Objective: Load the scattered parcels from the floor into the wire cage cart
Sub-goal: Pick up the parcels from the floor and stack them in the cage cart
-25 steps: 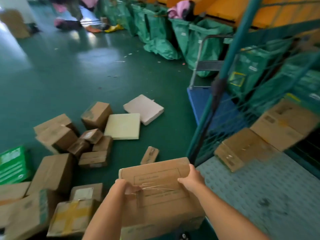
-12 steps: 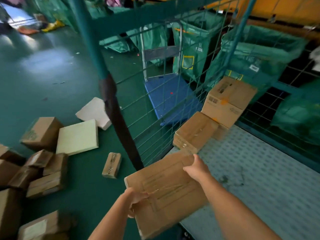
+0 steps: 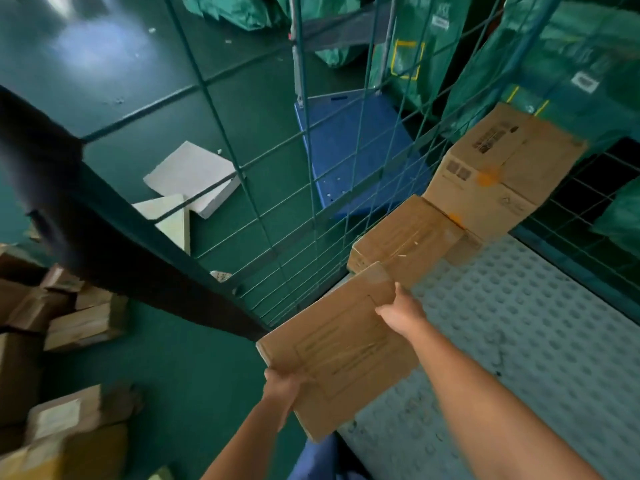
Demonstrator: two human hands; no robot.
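Head view. A flat box (image 3: 341, 344) is gripped at two edges: the left hand (image 3: 284, 388) curls round its near corner at 6 o'clock, and the right hand (image 3: 401, 311) clasps its far right edge, fingers wrapped over the rim. Half a second ago the box hung over the cart's front edge; it now reaches farther in over the studded cart floor (image 3: 540, 327), its far corner almost touching a taped box (image 3: 405, 239) that lies against the wire side (image 3: 277, 188). Behind that one, toward 1 o'clock, a larger labelled box (image 3: 502, 171) sits in the cart's corner, as before. The view has closed in, so the dark post (image 3: 104, 233) now crosses from 9 o'clock toward centre. Outside the wire, two pale flat parcels (image 3: 194, 174) lie on the green floor (image 3: 180, 358) at 11 o'clock, brown parcels (image 3: 79, 323) crowd 8 o'clock, and a blue trolley (image 3: 349, 147) stands at 12 o'clock.
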